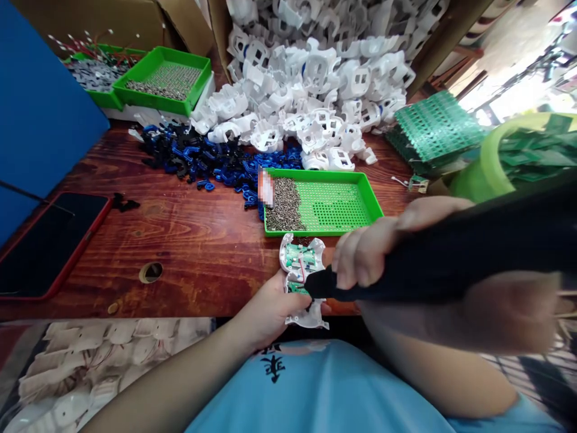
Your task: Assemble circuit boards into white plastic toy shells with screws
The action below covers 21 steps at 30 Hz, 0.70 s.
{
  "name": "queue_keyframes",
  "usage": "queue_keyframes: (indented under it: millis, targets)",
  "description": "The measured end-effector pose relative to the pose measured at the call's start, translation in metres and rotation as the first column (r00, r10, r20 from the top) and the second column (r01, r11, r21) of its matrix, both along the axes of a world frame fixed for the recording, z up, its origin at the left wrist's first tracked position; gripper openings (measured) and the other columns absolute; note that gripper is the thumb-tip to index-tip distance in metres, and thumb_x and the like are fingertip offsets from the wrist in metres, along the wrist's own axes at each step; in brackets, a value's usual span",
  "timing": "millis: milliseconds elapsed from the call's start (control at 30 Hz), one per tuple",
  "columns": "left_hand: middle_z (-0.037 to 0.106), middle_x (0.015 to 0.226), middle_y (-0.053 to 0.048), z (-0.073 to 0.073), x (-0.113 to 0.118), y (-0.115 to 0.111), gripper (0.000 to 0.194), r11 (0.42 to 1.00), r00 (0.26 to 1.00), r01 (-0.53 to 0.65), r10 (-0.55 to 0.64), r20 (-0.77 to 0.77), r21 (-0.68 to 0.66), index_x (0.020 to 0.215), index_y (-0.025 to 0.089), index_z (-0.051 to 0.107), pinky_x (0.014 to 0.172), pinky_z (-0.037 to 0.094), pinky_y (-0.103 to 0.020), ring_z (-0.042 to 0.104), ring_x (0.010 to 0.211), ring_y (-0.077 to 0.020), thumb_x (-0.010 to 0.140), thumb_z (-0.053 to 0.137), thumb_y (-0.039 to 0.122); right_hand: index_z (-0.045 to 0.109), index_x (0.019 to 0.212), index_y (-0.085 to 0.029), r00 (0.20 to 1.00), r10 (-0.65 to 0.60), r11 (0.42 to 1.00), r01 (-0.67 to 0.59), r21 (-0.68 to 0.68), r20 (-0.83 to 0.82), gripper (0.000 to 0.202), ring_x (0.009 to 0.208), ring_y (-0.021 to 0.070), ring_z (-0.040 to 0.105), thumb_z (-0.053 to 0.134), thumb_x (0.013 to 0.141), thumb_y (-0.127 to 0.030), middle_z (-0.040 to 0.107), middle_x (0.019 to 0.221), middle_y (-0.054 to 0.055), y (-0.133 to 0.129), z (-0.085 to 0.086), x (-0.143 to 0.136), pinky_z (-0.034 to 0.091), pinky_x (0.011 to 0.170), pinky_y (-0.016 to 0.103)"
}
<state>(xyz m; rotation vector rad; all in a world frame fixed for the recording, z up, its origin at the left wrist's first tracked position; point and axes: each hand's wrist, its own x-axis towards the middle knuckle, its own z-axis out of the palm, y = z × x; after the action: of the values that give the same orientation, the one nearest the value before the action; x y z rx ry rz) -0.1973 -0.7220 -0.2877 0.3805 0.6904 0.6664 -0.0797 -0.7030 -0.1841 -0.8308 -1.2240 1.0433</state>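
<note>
My left hand [273, 304] grips a white plastic housing [321, 245] at the table's front edge, thumb laid across it. Green circuit boards [297, 255] with a red and white wire sit inside the housing. My right hand [367, 249] is wrapped round a black electric screwdriver [455, 240], which lies almost level and is blurred at the near end. Its dark tip touches or hovers just over the lower board; I cannot tell which. Right behind the housing stands a green tray [345, 230] with small screws [283, 207] heaped in its left end.
White plastic shells [315, 66] pile up at the back, with blue and black parts [193, 153] before them. Green trays [174, 105] stand back left, a phone [49, 240] lies left. Stacked circuit boards [439, 126] and a yellow-green bucket [484, 162] are right. White housings [112, 355] lie below the table.
</note>
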Motion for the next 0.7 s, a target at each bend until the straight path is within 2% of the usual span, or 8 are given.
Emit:
queue_keyframes:
  millis: [133, 267, 400, 700]
  targets:
    - [0.064, 0.083, 0.000, -0.001, 0.000, 0.001, 0.046, 0.999, 1.000, -0.011, 0.011, -0.009, 0.032, 0.103, 0.017, 0.056, 0.072, 0.041, -0.026, 0.055, 0.075, -0.0139, 0.060, 0.066, 0.004, 0.058, 0.078, -0.022, 0.999, 0.043, 0.999, -0.042, 0.007, -0.033, 0.034, 0.039, 0.0164, 0.052, 0.056, 0.077, -0.056, 0.055, 0.048, -0.001, 0.001, -0.007, -0.009, 0.043, 0.041, 0.033]
    - [0.062, 0.085, -0.002, -0.004, -0.001, 0.000, 0.041, 0.998, 0.999, -0.006, 0.009, -0.032, 0.064, 0.101, 0.016, 0.056, 0.073, 0.041, -0.028, 0.054, 0.076, -0.0146, 0.063, 0.066, 0.006, 0.057, 0.078, -0.021, 0.996, 0.032, 0.999, -0.032, -0.005, -0.083, 0.032, 0.038, 0.0155, 0.050, 0.062, 0.074, -0.053, 0.053, 0.048, -0.001, 0.004, -0.015, -0.007, 0.042, 0.040, 0.031]
    - [0.061, 0.091, -0.003, -0.005, -0.001, 0.000, 0.045, 0.995, 0.999, 0.009, -0.005, -0.043, 0.094, 0.108, 0.017, 0.053, 0.078, 0.040, -0.030, 0.053, 0.080, -0.0152, 0.065, 0.065, 0.006, 0.056, 0.078, -0.022, 0.992, 0.004, 1.000, -0.007, -0.026, -0.123, 0.032, 0.037, 0.0163, 0.050, 0.068, 0.069, -0.050, 0.053, 0.048, -0.002, 0.003, -0.019, -0.004, 0.042, 0.040, 0.032]
    - [0.060, 0.108, -0.007, -0.007, -0.001, 0.000, 0.052, 0.988, 0.996, 0.025, -0.011, -0.090, 0.150, 0.115, 0.017, 0.048, 0.090, 0.037, -0.034, 0.053, 0.101, -0.0214, 0.067, 0.067, 0.010, 0.062, 0.075, -0.022, 0.997, -0.008, 1.000, 0.008, -0.001, -0.082, 0.031, 0.038, 0.0164, 0.051, 0.062, 0.074, -0.053, 0.055, 0.046, 0.000, 0.002, -0.009, -0.011, 0.042, 0.041, 0.032]
